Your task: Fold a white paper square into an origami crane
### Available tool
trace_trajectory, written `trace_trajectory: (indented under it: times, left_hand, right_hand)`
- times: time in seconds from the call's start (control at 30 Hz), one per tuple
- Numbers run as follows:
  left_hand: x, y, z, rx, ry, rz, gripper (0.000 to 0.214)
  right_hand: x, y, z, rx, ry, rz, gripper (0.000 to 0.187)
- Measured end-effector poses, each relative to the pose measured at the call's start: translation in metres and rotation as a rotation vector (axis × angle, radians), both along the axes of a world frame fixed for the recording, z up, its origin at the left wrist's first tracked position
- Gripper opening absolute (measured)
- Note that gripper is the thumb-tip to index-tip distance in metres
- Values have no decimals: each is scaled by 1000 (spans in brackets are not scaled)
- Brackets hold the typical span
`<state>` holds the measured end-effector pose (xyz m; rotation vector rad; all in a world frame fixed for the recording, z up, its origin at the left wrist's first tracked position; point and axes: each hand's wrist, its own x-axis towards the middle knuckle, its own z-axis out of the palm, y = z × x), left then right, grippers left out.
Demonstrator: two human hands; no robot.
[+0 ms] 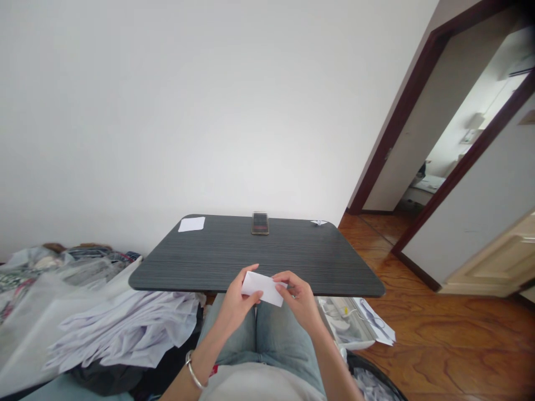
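A plain white plaster wall (229, 111) rises behind a dark grey, wood-grained table (200, 259) with rounded corners. Crumpled white cloth (125, 328) lies heaped at left, and faded blue denim trousers (278, 328) cover a person's legs below the near edge. The person's bare left hand (237, 301) pinches one end of a small rectangle of white paper (261, 287), thumb on top; the bare right hand (300, 298) pinches the other end between thumb and fingers. The paper tilts at the table's near edge, its right end lower. A flat white paper sheet (192, 224) occupies the far left corner, a dark rectangular phone-like device (260, 223) the far edge's middle, and a tiny white pointed object (319, 223) the far right corner
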<state>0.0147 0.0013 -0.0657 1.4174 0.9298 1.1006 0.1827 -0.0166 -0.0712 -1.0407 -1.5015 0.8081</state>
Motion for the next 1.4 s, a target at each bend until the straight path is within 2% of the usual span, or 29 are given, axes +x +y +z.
trace_trajectory:
  times: [0.13, 0.27, 0.37, 0.53, 0.83, 1.03, 1.2, 1.4]
  left_hand:
    - [0, 4, -5, -12, -88, -8, 53]
    - [-1, 5, -4, -27, -127, 42, 51]
    - [-3, 4, 0, -40, -173, 85, 48]
    - [-7, 3, 6, -109, -233, 103, 57]
    - [-7, 3, 15, -192, -208, 45, 50]
    - [-11, 3, 16, -155, -255, 2, 56]
    - [-9, 4, 15, -215, -187, -2, 41]
    - [-13, 7, 11, -269, -240, -73, 33]
  right_hand:
    - [1, 1, -1, -51, 22, 19, 6]
    - [6, 6, -7, -68, -47, 58, 6]
    - [8, 8, -10, -30, -72, 9, 7]
    - [10, 8, -10, 11, -93, -64, 10]
    - [9, 7, -9, 58, -100, -60, 18]
    - [10, 8, -9, 84, -126, -63, 19]
    - [9, 8, -10, 107, -121, -43, 19]
    - [10, 8, -11, 148, -132, -30, 18]
